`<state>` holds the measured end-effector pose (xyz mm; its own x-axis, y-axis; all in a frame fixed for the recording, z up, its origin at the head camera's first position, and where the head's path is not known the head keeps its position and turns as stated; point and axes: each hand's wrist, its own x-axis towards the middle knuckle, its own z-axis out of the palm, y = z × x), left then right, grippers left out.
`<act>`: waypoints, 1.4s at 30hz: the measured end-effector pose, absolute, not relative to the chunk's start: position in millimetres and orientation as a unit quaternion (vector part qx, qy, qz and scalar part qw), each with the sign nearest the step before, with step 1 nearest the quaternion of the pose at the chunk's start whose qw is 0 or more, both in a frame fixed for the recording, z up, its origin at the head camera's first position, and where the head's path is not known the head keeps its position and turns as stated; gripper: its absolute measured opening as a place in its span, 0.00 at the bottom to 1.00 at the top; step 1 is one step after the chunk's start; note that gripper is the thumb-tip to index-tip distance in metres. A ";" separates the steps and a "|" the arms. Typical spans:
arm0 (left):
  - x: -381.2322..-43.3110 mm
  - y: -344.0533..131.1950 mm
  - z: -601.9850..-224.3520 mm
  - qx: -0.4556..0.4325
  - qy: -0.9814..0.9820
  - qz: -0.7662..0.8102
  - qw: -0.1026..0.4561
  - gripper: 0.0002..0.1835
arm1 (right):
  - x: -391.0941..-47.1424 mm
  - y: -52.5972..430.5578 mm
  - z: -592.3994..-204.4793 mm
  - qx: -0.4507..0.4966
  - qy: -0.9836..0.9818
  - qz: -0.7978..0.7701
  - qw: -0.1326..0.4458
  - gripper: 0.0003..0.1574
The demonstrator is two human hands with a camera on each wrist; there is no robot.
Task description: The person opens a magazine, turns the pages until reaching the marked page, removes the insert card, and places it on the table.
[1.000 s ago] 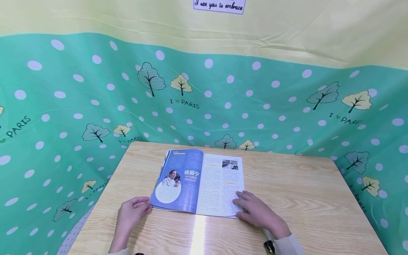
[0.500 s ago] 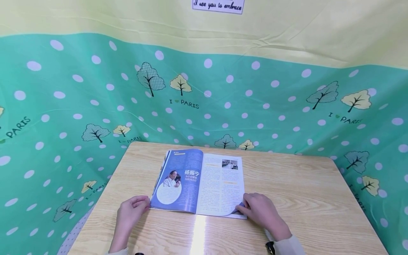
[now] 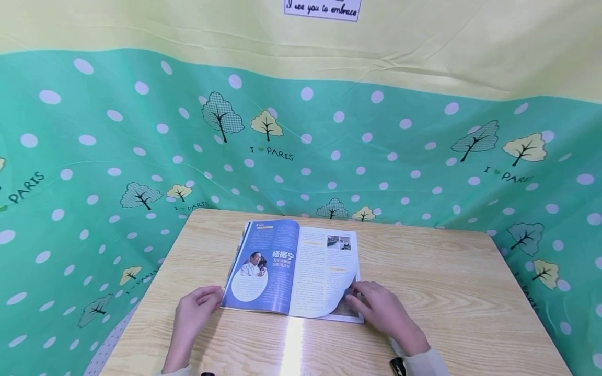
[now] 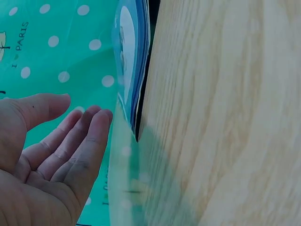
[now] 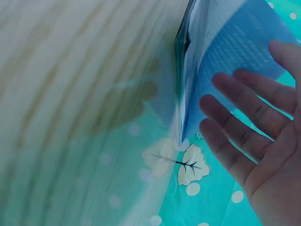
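An open magazine (image 3: 310,282) lies on the wooden table, a blue page with a portrait on its left side and a white text page on its right. My right hand (image 3: 383,310) is at the lower right corner, where the page is lifted and curls inward. In the right wrist view the blue underside of the lifted page (image 5: 240,52) shows behind the right hand (image 5: 263,127), whose thumb and fingers are spread apart. My left hand (image 3: 197,310) stays by the lower left corner; its loosely bent fingers (image 4: 89,146) are beside the magazine's edge in the left wrist view.
The wooden table (image 3: 451,292) reaches out on both sides of the magazine. A green dotted curtain (image 3: 329,151) with printed trees hangs along its back and sides. Bright light reflects off the tabletop in front of the magazine.
The right hand's fingers have gone from lying on the page to its corner and lifted it. The page now curls further inward, baring the sheet beneath. The left hand stays nearly still.
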<state>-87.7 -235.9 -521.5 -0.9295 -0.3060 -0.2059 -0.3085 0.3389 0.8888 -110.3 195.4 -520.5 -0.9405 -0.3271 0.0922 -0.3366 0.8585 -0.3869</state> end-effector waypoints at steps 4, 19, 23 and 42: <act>-89.9 -227.9 -519.1 -0.174 0.801 0.572 -0.006 0.18 | -110.3 192.4 -518.6 0.208 -0.951 0.225 0.036 0.28; -105.0 -175.6 -517.1 -0.098 0.716 0.690 0.028 0.17 | -122.3 166.0 -518.4 0.294 -0.925 0.237 0.028 0.45; -107.5 -156.1 -516.1 -0.067 0.687 0.722 0.055 0.18 | -124.7 159.8 -517.6 0.303 -0.921 0.244 0.023 0.47; -112.2 -111.6 -518.2 0.000 0.663 0.738 0.125 0.17 | -127.1 146.6 -521.8 0.304 -0.925 0.227 0.010 0.43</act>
